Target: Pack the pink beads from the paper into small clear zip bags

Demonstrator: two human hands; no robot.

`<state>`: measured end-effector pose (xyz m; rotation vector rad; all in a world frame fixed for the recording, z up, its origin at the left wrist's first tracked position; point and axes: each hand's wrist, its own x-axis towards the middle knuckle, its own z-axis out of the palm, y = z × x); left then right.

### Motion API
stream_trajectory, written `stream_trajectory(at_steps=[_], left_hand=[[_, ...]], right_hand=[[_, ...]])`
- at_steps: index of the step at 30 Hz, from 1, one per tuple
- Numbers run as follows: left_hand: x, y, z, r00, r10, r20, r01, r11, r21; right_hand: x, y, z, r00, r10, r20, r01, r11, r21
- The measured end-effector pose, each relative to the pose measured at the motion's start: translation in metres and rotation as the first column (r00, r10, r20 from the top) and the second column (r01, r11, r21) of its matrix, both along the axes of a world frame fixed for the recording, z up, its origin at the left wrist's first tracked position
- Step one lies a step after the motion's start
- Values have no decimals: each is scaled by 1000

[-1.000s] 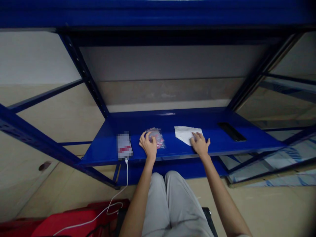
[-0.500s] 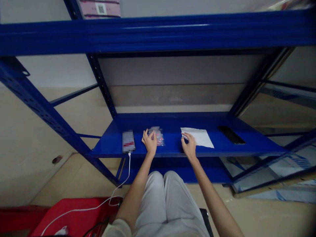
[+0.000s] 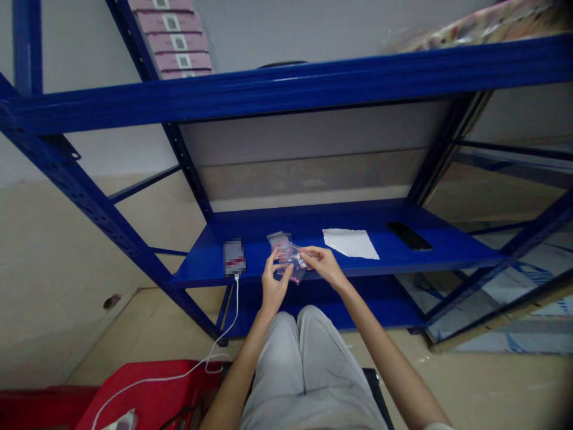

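Observation:
A small clear zip bag (image 3: 296, 261) with pink and red bead-like bits is held up at the shelf's front edge, its lower corner hanging past it. My right hand (image 3: 326, 266) pinches the bag's right side between thumb and fingers. On the opposite side, my left hand (image 3: 274, 286) has its thumb and fingers curved round the bag's left part. Behind it, another clear zip bag (image 3: 278, 237) lies on the blue shelf (image 3: 250, 224), partly covered. The exact bits inside are too small to make out.
White paper (image 3: 351, 243) lies right of my hands, with a black phone (image 3: 409, 236) beyond it. On the left sits a device (image 3: 234, 257) with a white cable (image 3: 236, 304) running down to a red stool-like surface (image 3: 147, 382). A blue beam (image 3: 286, 89) crosses above.
My right hand has left the paper and moved left to the bags, where it now pinches one. A bag has been lifted toward me between both hands. The view has shifted slightly.

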<state>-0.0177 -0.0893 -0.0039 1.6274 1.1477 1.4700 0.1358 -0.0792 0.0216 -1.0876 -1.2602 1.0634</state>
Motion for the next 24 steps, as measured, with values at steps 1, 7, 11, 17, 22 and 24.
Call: stream_trajectory(at_steps=[1,7,11,17,22,24], left_hand=[[0,3,0,996,-44,78,50,996,-72],[10,17,-1,975,-96,198,132,975,-177],[16,21,3,967,-178,182,214,955,-204],[11,23,6,980,-181,87,194,967,-163],[4,25,5,991,-80,105,103,965,-241],[1,26,4,987,-95,129,131,940,-316]], right_hand=[[-1,0,1,1000,2,7,-2,1000,3],[-4,3,-2,985,-84,-148,78,996,-42],[10,3,-6,980,-112,-162,101,992,-77],[15,-3,-14,985,-17,-170,-16,982,-187],[10,-7,-12,983,133,-123,-153,973,-171],[12,-5,-11,983,177,-55,-184,970,-162]])
